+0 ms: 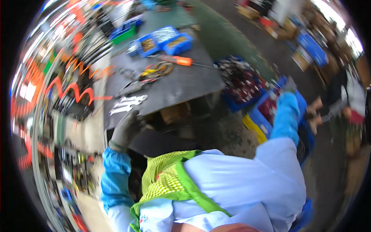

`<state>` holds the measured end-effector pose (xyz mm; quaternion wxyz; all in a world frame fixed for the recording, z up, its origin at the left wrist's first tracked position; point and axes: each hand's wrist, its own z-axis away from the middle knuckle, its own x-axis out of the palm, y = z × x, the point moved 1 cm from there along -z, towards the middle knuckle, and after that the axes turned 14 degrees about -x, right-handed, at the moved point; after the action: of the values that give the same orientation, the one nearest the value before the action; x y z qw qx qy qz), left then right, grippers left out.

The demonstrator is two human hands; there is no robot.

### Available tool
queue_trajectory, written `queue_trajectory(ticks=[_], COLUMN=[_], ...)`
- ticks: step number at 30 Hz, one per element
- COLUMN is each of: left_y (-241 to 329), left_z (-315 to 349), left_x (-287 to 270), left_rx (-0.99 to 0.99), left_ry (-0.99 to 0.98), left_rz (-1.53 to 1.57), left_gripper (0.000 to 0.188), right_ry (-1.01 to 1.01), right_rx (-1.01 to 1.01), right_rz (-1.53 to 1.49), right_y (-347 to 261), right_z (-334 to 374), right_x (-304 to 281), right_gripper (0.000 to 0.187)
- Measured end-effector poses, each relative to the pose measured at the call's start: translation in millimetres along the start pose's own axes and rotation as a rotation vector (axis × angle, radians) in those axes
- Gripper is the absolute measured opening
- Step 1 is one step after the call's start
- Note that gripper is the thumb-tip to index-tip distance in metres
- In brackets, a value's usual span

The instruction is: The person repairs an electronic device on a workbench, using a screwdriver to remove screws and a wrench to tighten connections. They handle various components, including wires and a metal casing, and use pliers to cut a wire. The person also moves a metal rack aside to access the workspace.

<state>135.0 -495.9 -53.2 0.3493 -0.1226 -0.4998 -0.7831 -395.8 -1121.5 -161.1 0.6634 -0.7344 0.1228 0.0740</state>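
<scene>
My left hand (128, 129), in a grey glove, is at the near left edge of the dark worktable (176, 87). Its fingers are loosely bent and apart, and nothing shows in them. Just beyond it lie several shiny silver metal pieces (127, 104), blurred. My right hand (288, 85), also gloved, reaches far out to the right, over the far end of a blue crate (257, 118) with dark red parts inside. Motion blur hides its fingers and whatever they may touch.
Pliers-like tools (158, 70) and an orange-handled screwdriver (185, 61) lie on the table. Behind them stand blue bins (178, 44) of small hardware. Another crate of mixed parts (241, 79) stands right of the table. Orange coiled hoses (73, 91) hang left. A person (346, 96) is at far right.
</scene>
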Motion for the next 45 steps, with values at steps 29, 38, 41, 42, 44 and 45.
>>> queue_trajectory(ticks=[29,38,41,42,44,45], left_y=[-175,-133,-115,-115,-95,-89], left_z=[307,277,247,238,240,244], left_x=[-130,-179,-229,-252,-250,-254], left_rx=[0.973,0.858,0.929,1.014,0.999,1.041], left_ry=[1.447,1.225,0.954,0.944,0.960,0.905], left_rz=[0.532,0.587,0.887,0.848,0.920,0.878], left_gripper=[0.043,0.046,0.047,0.047,0.051,0.054], right_ry=[-1.794,-1.703,-1.649,-1.639,-1.593,-1.553], right_rx=[-1.434,-1.124,-1.063,-1.096,-1.186,-1.189], right_rz=[-0.184,0.266,0.182,0.182,0.258,0.295], right_y=[-326,-287,-272,-269,-274,-283], right_z=[595,515,477,467,454,454], right_x=[447,435,428,428,421,419], right_gripper=[0.026,0.031,0.032,0.032,0.034,0.035])
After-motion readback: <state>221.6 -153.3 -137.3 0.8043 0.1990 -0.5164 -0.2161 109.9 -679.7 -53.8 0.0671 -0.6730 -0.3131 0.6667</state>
